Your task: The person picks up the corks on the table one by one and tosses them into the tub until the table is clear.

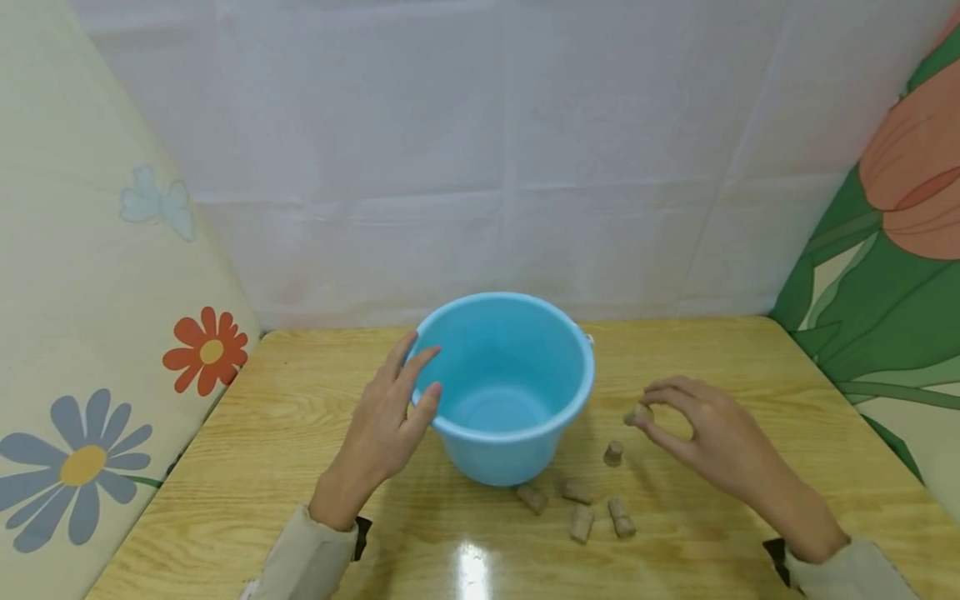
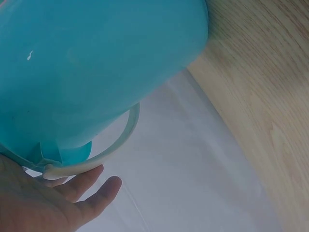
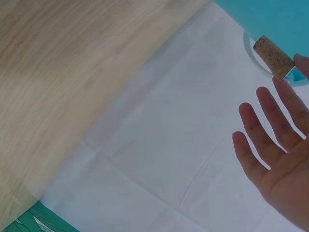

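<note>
A light blue bucket (image 1: 501, 458) stands upright on the table. My left hand (image 1: 386, 412) holds its left rim, thumb and index fingertip over the inside; in the left wrist view, other fingers reach past the white handle (image 2: 91, 164) on the outside. To the right of the bucket, my right hand (image 1: 708, 425) pinches a cork (image 3: 274, 57) between thumb and index finger, above the table. The other fingers of that hand are spread. One cork (image 1: 613, 452) stands on end below it. Several more corks (image 1: 582, 524) lie on their sides in front of the bucket.
The wood-grain table (image 1: 300, 450) runs back to a white sheet (image 1: 495, 167) hung behind the bucket. Flower-printed panels flank it, one on the left (image 1: 112, 275) and one on the right (image 1: 877, 333).
</note>
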Demonstrator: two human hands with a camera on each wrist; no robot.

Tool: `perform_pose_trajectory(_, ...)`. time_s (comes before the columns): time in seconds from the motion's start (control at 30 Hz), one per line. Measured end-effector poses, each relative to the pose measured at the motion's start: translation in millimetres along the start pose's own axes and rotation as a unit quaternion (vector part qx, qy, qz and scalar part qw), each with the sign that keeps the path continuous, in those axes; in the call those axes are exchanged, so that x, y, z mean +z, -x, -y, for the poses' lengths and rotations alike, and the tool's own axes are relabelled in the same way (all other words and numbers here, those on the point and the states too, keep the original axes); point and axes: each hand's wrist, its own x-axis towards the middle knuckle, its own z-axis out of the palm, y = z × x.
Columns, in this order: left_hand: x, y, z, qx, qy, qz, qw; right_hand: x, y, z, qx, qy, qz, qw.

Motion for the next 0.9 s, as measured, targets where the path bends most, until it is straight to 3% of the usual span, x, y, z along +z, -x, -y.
perform_pose_trajectory(0.47, 0.1, -0.4, -0.2, 0.004, -0.016, -0.007, 0.9998, -19.2, -16, 8, -0.043, 0.001, -0.083, 0.996)
perform_pose_trajectory(0.9, -2.6, -2.3, 0.0, 0.021, -0.070, -0.014, 0.9972, -22.0, -36, 30, -0.069, -0.070, -0.150, 0.984)
